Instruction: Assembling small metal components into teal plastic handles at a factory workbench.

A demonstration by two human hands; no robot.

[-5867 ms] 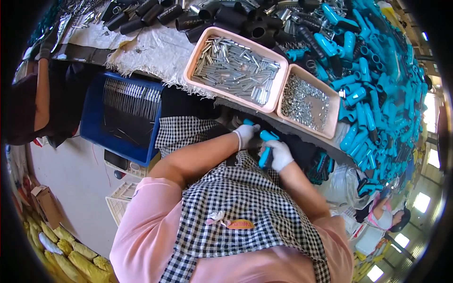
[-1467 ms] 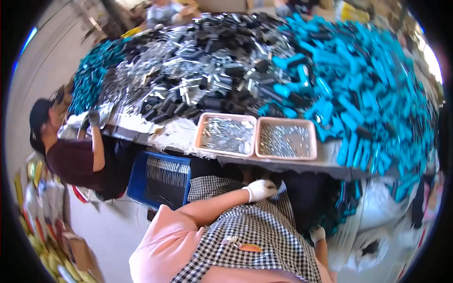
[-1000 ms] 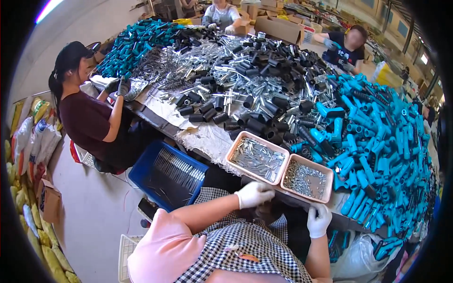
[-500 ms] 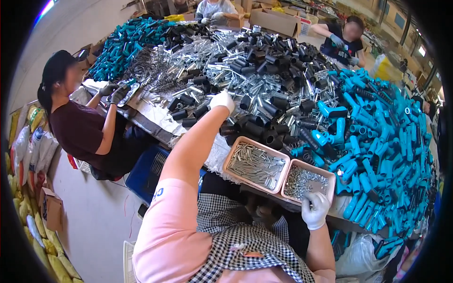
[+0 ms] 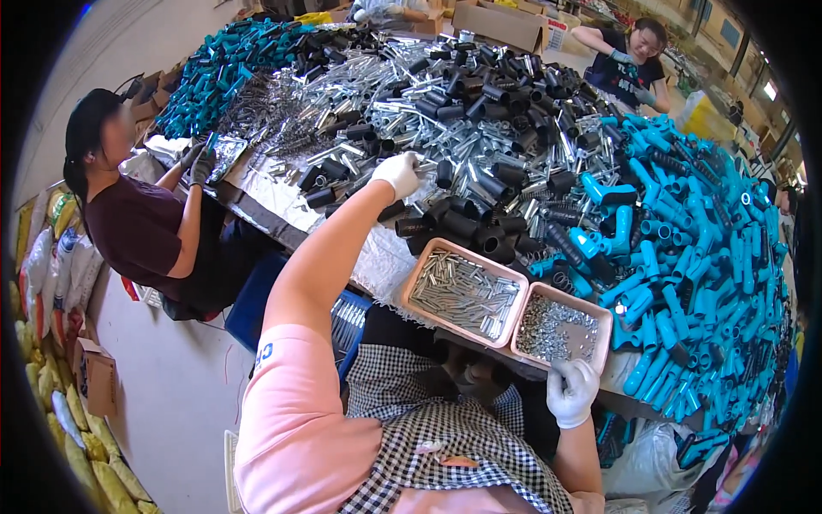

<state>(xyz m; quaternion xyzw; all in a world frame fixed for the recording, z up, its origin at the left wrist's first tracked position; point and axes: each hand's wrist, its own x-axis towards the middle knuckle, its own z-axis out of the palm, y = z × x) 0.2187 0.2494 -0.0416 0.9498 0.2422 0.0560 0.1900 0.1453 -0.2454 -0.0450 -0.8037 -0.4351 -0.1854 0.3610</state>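
The person's left hand [image 5: 399,174] wears a white glove and is stretched far out over the desk [image 5: 282,201]. It rests on a heap of shiny metal tubes [image 5: 445,128] and short black tubes [image 5: 467,227]. The fingers curl down into the heap, but it cannot be told whether the grip has closed on a piece.

The right hand [image 5: 572,391] also wears a white glove. It sits low, close to the body, just below the near edge of the desk. Its fingers are bent in toward the palm in a loose fist. Whether anything is inside this grip cannot be told.

Two pink trays sit side by side at the near edge of the desk, touching each other. The left pink tray [image 5: 426,257] holds small silver pins. The right pink tray [image 5: 603,319] holds smaller silver bits, and the right hand is just below it.

A big pile of blue plastic handles [image 5: 693,257] covers the right side of the desk. More blue handles [image 5: 214,68] lie at the far left end.

A blue crate [image 5: 257,300] stands under the desk, beside the person's left arm. The person wears a pink sleeve [image 5: 291,411] and a checked apron [image 5: 445,445].

A co-worker in a dark red shirt [image 5: 137,231] sits at the left side of the desk with gloved hands on it. Another co-worker [image 5: 629,60] works at the far end.
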